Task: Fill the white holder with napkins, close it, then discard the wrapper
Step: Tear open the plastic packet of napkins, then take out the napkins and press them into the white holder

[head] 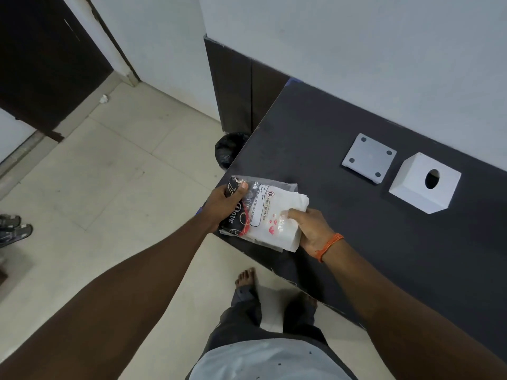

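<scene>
Now the left hand pinches the wrapper; the right hand grips the napkins; pull slowly so the stack stays neat.

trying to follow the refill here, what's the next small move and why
Probably slide the napkin stack out of the wrapper: the right hand pinches the white stack, the left hand holds the wrapper's printed end, and the white holder lies open beside its base plate.
</scene>
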